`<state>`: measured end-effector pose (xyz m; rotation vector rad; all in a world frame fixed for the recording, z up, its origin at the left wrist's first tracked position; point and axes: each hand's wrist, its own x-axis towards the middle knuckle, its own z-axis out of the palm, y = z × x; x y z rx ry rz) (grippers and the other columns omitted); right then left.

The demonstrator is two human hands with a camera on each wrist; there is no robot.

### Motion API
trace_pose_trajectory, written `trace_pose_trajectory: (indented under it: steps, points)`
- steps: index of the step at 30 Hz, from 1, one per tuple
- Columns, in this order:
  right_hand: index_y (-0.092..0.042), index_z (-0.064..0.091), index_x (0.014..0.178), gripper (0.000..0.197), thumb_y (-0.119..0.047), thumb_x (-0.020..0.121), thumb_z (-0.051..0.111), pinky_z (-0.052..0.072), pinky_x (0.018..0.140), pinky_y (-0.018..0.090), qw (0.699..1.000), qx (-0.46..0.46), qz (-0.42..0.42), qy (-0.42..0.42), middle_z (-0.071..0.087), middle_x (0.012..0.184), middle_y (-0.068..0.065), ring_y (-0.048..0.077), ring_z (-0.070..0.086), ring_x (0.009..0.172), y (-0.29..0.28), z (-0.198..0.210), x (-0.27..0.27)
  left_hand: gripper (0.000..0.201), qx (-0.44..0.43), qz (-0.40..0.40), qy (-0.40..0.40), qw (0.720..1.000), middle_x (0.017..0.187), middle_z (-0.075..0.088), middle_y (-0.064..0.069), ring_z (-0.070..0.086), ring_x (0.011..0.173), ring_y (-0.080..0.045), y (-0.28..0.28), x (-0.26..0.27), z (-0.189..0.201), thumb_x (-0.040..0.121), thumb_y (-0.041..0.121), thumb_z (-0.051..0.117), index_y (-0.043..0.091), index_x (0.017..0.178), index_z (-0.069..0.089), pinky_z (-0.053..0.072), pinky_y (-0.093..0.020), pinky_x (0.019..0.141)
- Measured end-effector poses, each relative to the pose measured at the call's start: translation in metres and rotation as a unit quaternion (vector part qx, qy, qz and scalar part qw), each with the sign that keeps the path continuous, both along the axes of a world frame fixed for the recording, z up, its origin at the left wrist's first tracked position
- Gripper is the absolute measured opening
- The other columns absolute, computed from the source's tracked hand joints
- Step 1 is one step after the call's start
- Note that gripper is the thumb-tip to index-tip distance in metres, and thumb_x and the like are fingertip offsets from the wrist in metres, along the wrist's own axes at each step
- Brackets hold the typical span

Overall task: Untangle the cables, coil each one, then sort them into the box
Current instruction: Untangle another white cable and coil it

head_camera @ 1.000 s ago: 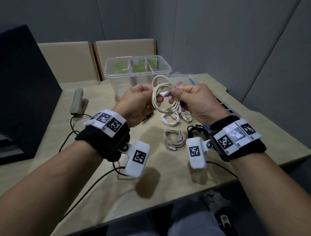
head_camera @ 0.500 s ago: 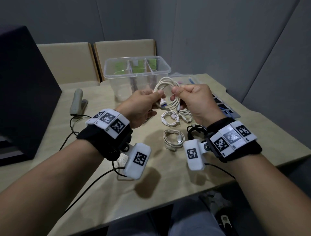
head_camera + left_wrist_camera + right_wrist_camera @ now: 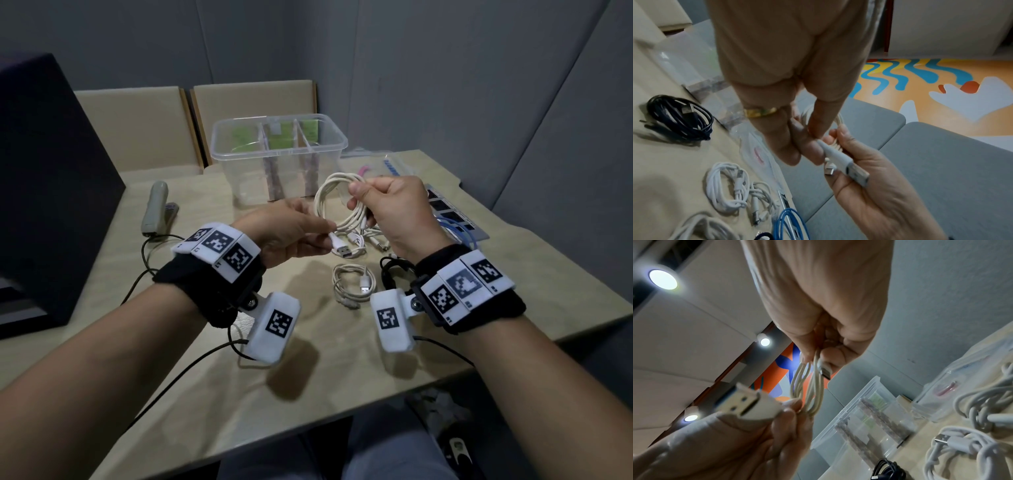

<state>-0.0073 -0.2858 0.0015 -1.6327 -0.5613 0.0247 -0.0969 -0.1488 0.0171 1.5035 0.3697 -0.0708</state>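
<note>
Both hands are holding one cream cable (image 3: 342, 202) in the air above the table (image 3: 191, 356), on the near side of the box (image 3: 279, 156).

Right hand (image 3: 394, 212): the fingers are curling closed around the bundled loops of the cream cable, with the thumb and forefinger pinching the top of the coil. The small plug of the cable is sticking out below the curled fingers in the right wrist view. The back of the hand is facing the person, and the wrist is raised higher than the left wrist.

Left hand (image 3: 291, 233): the thumb and fingertips are pinching narrowly on the cable just behind its USB plug (image 3: 340, 248), at the lower end of the coil. The plug is pointing toward the person. The palm is turning upward, and the hand is sitting lower than the right hand and just beside it.

The box is clear, has three compartments, and is standing on the table beyond both hands.

On the near side of the box, below the hands, a coiled white cable (image 3: 352, 286) is lying on the table. A coiled black cable (image 3: 394, 274) is lying just beside it, partly hidden under the right wrist. A blue cable (image 3: 452, 229) is lying beyond the right hand.
</note>
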Motion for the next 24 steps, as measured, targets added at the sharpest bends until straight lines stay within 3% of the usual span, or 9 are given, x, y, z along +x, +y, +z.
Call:
trace_pose_trajectory:
  steps: [4, 7, 9, 11, 13, 16, 18, 21, 24]
  points:
    - [-0.003, 0.072, 0.075, 0.022, -0.022, 0.086, 0.068, 0.044, 0.052, 0.03, 0.999, -0.022, -0.03, -0.025, 0.066, 0.074, 0.028, 0.017, 0.053, 0.057, -0.005, -0.002, 0.011, 0.021, 0.06, -0.004, 0.019, 0.998, 0.058, 0.058, -0.006, 0.056, 0.048, -0.01, 0.005, -0.002, 0.0, 0.083, 0.003, 0.066, 0.009, 0.068, 0.053, 0.054, -0.023, 0.055]
    - [-0.009, 0.073, 0.076, 0.023, -0.031, 0.081, 0.068, 0.048, 0.068, 0.041, 0.998, -0.039, -0.044, -0.039, 0.07, 0.072, 0.015, 0.016, 0.057, 0.079, -0.007, -0.003, 0.016, 0.008, 0.055, -0.02, 0.025, 0.998, 0.068, 0.059, -0.007, 0.055, 0.049, -0.009, 0.007, -0.004, 0.006, 0.084, 0.004, 0.064, 0.007, 0.078, 0.059, 0.053, -0.021, 0.053]
    - [-0.008, 0.073, 0.076, 0.024, -0.029, 0.083, 0.067, 0.049, 0.069, 0.043, 0.995, -0.063, -0.041, -0.063, 0.068, 0.072, 0.02, 0.02, 0.056, 0.066, -0.007, -0.002, 0.014, 0.003, 0.03, -0.038, 0.031, 0.998, 0.065, 0.062, -0.004, 0.056, 0.049, -0.009, 0.006, -0.005, 0.011, 0.086, 0.004, 0.061, 0.007, 0.086, 0.06, 0.053, -0.02, 0.053]
    - [-0.006, 0.073, 0.074, 0.023, -0.025, 0.086, 0.067, 0.047, 0.059, 0.037, 0.992, -0.087, -0.026, -0.084, 0.064, 0.068, 0.025, 0.023, 0.05, 0.054, -0.009, -0.002, 0.011, 0.003, 0.006, -0.051, 0.03, 0.998, 0.063, 0.063, -0.002, 0.058, 0.049, -0.009, 0.005, -0.006, 0.014, 0.087, 0.005, 0.059, 0.007, 0.087, 0.061, 0.052, -0.019, 0.052]
    - [-0.007, 0.073, 0.075, 0.021, -0.023, 0.087, 0.067, 0.044, 0.053, 0.037, 0.991, -0.101, 0.002, -0.089, 0.063, 0.066, 0.024, 0.021, 0.049, 0.053, -0.01, -0.002, 0.008, 0.008, -0.011, -0.051, 0.023, 0.998, 0.07, 0.063, -0.002, 0.057, 0.051, -0.008, 0.005, -0.007, 0.014, 0.088, 0.004, 0.057, 0.005, 0.094, 0.062, 0.051, -0.018, 0.051]
    - [-0.015, 0.072, 0.072, 0.018, -0.016, 0.089, 0.065, 0.044, 0.051, 0.027, 0.989, -0.12, 0.048, -0.071, 0.063, 0.056, 0.004, 0.009, 0.051, 0.049, -0.011, -0.001, 0.004, 0.027, -0.015, -0.047, 0.014, 0.999, 0.08, 0.057, -0.003, 0.053, 0.058, -0.009, 0.008, -0.006, 0.009, 0.088, 0.002, 0.054, 0.005, 0.115, 0.057, 0.05, -0.018, 0.052]
    - [-0.02, 0.069, 0.071, 0.023, -0.012, 0.091, 0.061, 0.042, 0.048, 0.018, 0.988, -0.129, 0.067, -0.055, 0.061, 0.056, -0.006, 0.002, 0.049, 0.045, -0.012, 0.001, 0.002, 0.026, -0.003, -0.056, 0.009, 0.998, 0.077, 0.057, 0.0, 0.053, 0.056, -0.007, 0.011, -0.006, 0.005, 0.088, 0.002, 0.054, 0.009, 0.112, 0.059, 0.048, -0.018, 0.058]
    - [-0.004, 0.069, 0.077, 0.022, -0.011, 0.094, 0.057, 0.042, 0.05, 0.021, 0.984, -0.147, 0.092, -0.033, 0.06, 0.062, 0.007, 0.011, 0.049, 0.049, -0.013, 0.002, 0.005, 0.02, 0.012, -0.075, 0.001, 0.997, 0.081, 0.058, -0.002, 0.053, 0.069, -0.01, 0.017, -0.008, 0.002, 0.085, 0.0, 0.056, 0.015, 0.097, 0.063, 0.04, -0.023, 0.07]
    - [0.002, 0.068, 0.081, 0.023, -0.01, 0.095, 0.054, 0.042, 0.049, 0.02, 0.984, -0.15, 0.091, -0.019, 0.06, 0.066, 0.011, 0.012, 0.05, 0.05, -0.013, 0.001, 0.008, 0.016, 0.035, -0.096, -0.026, 0.994, 0.084, 0.057, -0.006, 0.05, 0.078, -0.015, 0.019, -0.011, 0.002, 0.077, 0.002, 0.062, 0.016, 0.084, 0.061, 0.035, -0.026, 0.069]
